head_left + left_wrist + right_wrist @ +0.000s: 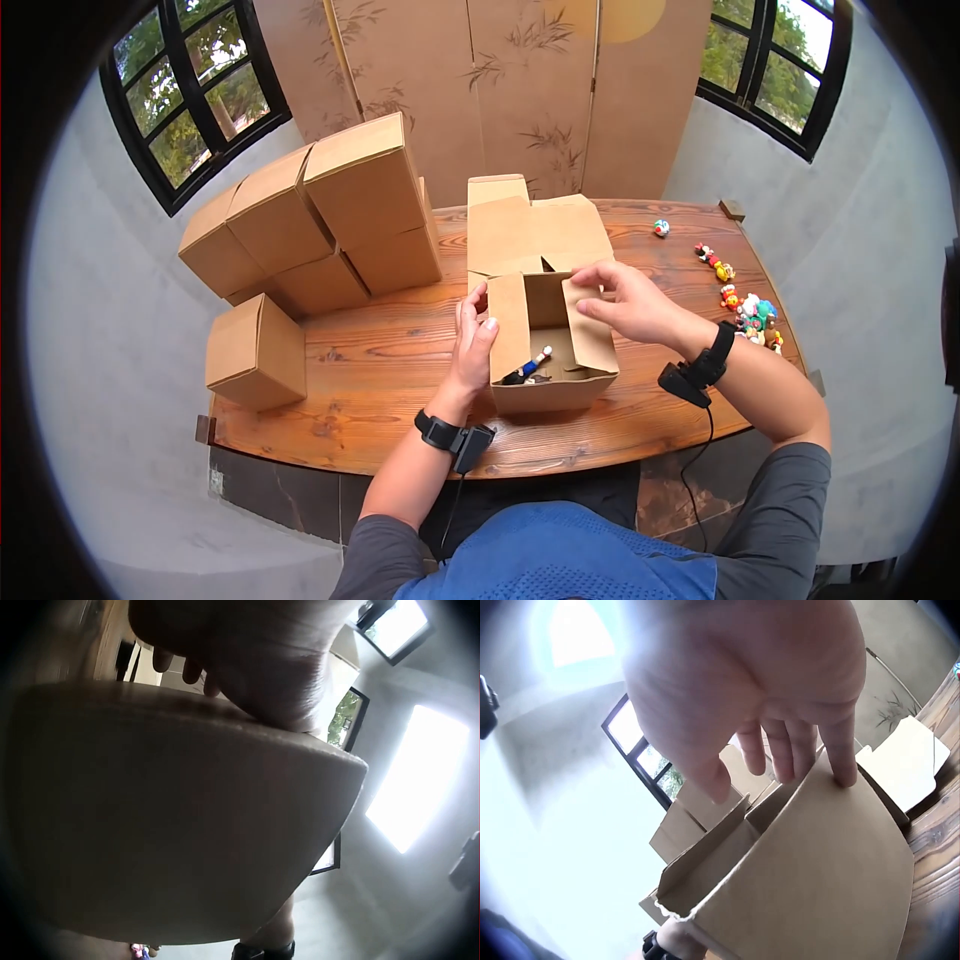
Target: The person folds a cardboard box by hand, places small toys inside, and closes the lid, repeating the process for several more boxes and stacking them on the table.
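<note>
A cardboard box (553,398) stands at the table's front with its top partly uncovered. Inside lies a small figurine (533,363) with blue and white parts. My left hand (472,345) rests along the box's left side, fingers upright and thumb by the left flap (510,330). In the left wrist view the box's wall (180,817) fills most of the picture below that hand. My right hand (632,302) is over the right flap (592,325), which leans inward. In the right wrist view its fingers (843,761) reach down at the box's edge, thumb apart from them.
Several closed boxes (365,180) are stacked at the back left, and a single box (255,350) stands nearer on the left. Behind the worked box lies another box with spread flaps (570,230). Several small toys (757,318) and a round toy (662,228) lie along the table's right side.
</note>
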{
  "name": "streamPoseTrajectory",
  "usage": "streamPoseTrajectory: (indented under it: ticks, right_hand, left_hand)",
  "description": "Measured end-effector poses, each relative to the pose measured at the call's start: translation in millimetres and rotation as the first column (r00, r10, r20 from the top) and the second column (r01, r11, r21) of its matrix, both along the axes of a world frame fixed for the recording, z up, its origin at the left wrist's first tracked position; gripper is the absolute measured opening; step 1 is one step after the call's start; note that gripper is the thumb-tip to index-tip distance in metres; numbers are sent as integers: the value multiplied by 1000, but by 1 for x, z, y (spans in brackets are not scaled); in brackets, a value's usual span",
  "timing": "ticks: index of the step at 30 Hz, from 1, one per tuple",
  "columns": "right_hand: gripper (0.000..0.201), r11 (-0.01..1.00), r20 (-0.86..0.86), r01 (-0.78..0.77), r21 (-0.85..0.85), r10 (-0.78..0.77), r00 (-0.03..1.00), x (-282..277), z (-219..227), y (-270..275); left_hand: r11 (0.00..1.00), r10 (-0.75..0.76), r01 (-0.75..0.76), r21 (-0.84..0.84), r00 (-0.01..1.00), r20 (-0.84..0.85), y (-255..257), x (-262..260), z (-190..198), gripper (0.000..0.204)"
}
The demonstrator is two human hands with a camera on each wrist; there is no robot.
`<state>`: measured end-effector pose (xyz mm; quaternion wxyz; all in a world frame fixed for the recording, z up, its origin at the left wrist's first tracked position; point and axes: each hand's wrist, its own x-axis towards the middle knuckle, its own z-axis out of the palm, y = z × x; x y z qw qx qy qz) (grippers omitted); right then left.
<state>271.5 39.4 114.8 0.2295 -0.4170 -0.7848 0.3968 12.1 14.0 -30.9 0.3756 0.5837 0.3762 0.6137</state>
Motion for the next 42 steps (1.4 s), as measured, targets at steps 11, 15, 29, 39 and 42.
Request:
streamPoseTrajectory:
  ticks: [11,15,29,39,42]
  right_hand:
    - [51,913,-270,152,-379,-266,925,2,-28,11]
    - [57,949,-274,162,-272,-237,932,1,-45,10]
    - [53,989,-230,91,-118,-116,966,8,-52,-3]
    - [54,987,-333,80,-140,-123,935,2,-50,-17]
    - [60,991,-342,89,-95,-117,932,1,-53,-10]
  left_hand:
    - [988,-128,144,-59,968,215,-3,5,11,100]
    - [988,-118,135,-79,975,187,-8,4,22,107]
    - [997,-59,65,-49,993,102,-44,19,12,106]
    - [998,47,-41,57,993,-110,-56,10,24,101]
    - [978,-204,193,81,964,170,-49,18,42,100]
